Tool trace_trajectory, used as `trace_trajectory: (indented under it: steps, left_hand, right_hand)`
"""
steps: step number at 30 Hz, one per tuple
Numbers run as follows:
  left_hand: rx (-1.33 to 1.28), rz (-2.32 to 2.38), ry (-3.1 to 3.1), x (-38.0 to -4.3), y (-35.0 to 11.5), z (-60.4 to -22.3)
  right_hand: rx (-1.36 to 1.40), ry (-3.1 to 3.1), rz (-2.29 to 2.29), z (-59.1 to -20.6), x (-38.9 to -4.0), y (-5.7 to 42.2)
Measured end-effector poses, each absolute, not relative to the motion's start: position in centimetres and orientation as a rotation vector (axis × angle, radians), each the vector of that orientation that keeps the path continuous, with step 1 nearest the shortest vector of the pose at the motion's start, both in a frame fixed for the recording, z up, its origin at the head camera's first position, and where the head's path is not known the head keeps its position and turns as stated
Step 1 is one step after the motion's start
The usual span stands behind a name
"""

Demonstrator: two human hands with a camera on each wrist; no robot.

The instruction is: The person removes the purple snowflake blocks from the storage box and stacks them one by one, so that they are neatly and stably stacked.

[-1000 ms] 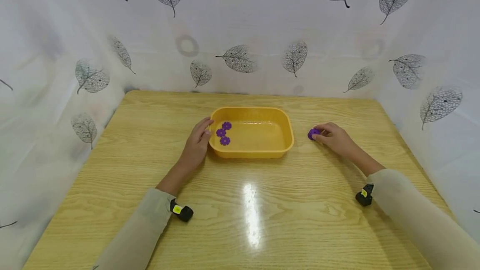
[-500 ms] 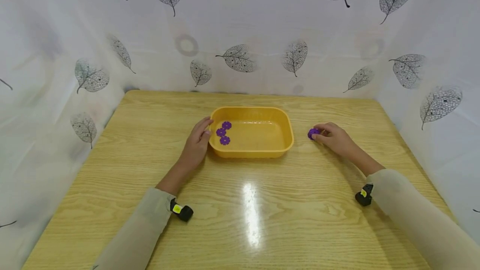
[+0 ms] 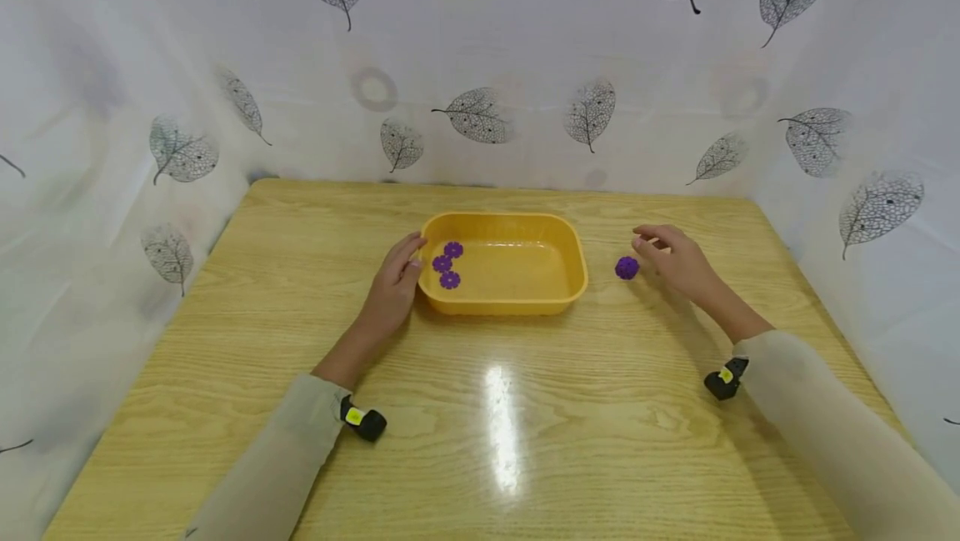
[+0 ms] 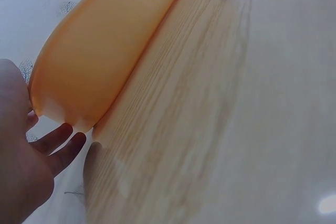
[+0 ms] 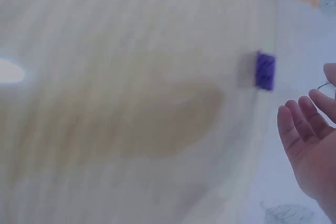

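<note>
A yellow plastic basin (image 3: 517, 270) stands mid-table. My left hand (image 3: 392, 284) holds its left end at the rim; in the left wrist view, fingers (image 4: 68, 153) touch the outer end wall, and part of the hold is hidden. Inside the basin, 3 purple snowflake discs (image 3: 449, 280) lie flat near the left end. To the basin's right, a short stack of purple snowflake discs (image 3: 627, 267) rests on the table, also in the right wrist view as a purple block (image 5: 265, 71). My right hand (image 3: 678, 264) hovers beside the stack, apart from it, fingers loosely extended and holding nothing.
The wood-grain table (image 3: 450, 408) has a bright light reflection near its front. A white curtain (image 3: 510, 41) printed with leaves hangs behind the table and along both sides. Each sleeve cuff carries a small black camera (image 3: 726, 379).
My right hand has let go of the purple disc stack and drawn back slightly up and to the right. The stack stays on the table; my left hand and the basin have not moved.
</note>
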State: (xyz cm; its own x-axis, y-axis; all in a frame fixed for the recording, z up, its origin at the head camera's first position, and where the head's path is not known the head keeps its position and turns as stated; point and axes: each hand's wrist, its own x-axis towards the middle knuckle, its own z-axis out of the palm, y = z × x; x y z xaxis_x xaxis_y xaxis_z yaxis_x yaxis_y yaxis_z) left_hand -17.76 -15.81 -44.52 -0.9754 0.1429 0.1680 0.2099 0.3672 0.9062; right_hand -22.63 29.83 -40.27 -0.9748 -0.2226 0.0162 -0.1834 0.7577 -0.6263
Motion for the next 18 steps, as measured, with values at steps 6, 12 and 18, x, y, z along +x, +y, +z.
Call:
trace_trajectory:
  steps: [6, 12, 18]
  left_hand:
    - [-0.336, -1.706, -2.534, -17.8, -15.9, -44.6]
    - [-0.324, -1.73, -2.54, -17.8, -15.9, -44.7]
    - [-0.328, -1.735, -2.535, -17.8, -16.0, -44.6]
  right_hand:
    - [-0.416, 2.908, -1.144, -39.1, -23.4, 26.9]
    - [-0.509, 2.847, -1.272, -38.3, -23.7, 23.2]
    - [-0.557, 2.777, -1.312, -37.7, -23.9, 19.4]
